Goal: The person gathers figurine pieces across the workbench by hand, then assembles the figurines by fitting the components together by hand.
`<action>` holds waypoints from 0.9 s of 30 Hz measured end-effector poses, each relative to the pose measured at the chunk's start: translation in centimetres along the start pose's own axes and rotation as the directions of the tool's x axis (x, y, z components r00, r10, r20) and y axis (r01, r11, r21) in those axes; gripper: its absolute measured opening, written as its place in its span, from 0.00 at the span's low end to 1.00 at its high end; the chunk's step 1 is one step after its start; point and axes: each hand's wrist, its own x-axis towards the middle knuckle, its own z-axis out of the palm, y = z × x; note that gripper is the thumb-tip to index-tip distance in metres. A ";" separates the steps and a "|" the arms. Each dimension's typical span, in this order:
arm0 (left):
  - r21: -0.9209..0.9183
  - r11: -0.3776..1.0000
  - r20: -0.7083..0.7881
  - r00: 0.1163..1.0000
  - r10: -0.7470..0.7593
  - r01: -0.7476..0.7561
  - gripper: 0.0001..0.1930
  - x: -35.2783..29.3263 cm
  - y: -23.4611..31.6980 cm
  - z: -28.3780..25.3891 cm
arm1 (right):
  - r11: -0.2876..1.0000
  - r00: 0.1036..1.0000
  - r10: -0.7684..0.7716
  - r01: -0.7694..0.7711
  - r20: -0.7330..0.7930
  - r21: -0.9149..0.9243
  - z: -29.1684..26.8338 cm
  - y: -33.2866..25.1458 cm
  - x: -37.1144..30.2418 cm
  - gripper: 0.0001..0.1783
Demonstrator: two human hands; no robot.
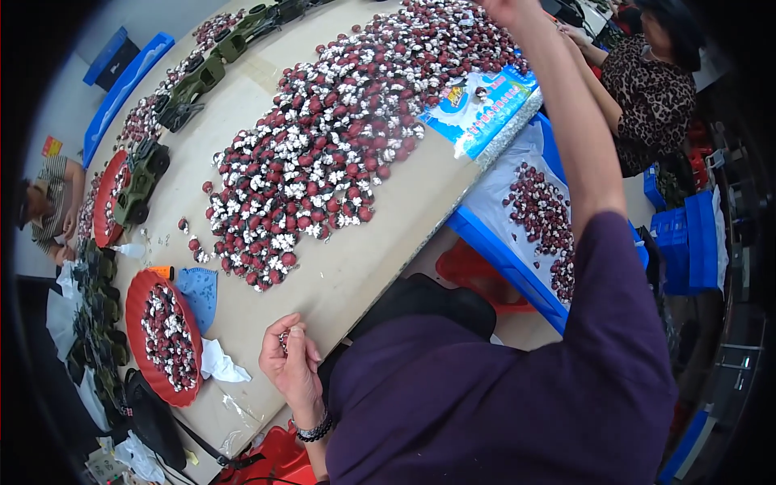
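My left hand (293,362) is over the near table edge, its fingers curled round a small dark red piece (284,340) that is mostly hidden. It looks like the small red, white and black pieces (303,158) heaped across the table. Up at the top edge of the picture, my right hand (508,10) reaches over the far end of this heap. Its fingers are largely cut off by the picture's edge, so what they touch does not show. A few loose pieces (194,245) lie to the left of the heap.
A red scalloped tray (134,327) of pieces stands at the left, beside a blue cloth (199,297) and white tissue (223,363). Green toy vehicles (144,183) line the far side. A blue bin (509,271) with more pieces sits below the table edge. Other people work at left and upper right.
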 end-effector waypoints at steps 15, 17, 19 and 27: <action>-0.609 0.783 0.190 0.982 -0.015 0.130 0.14 -0.7 -0.7 -3.0 | 0.548 0.861 -0.016 0.433 0.508 -0.716 19.4 17.8 -25.1 0.09; -0.753 0.629 0.217 0.976 -0.036 0.191 0.13 -0.8 -0.9 -3.3 | 0.508 0.782 -0.005 0.539 0.623 -0.672 21.2 19.2 -27.3 0.10; -0.765 0.608 0.304 0.952 0.047 0.214 0.10 -1.0 -1.1 -3.5 | 0.395 0.629 -0.022 0.719 0.777 -0.572 22.9 20.7 -29.1 0.10; -0.739 0.659 0.282 0.953 0.111 0.142 0.09 -2.5 -0.9 -4.6 | -0.058 0.605 0.220 0.791 0.765 -0.609 24.9 24.1 -33.5 0.13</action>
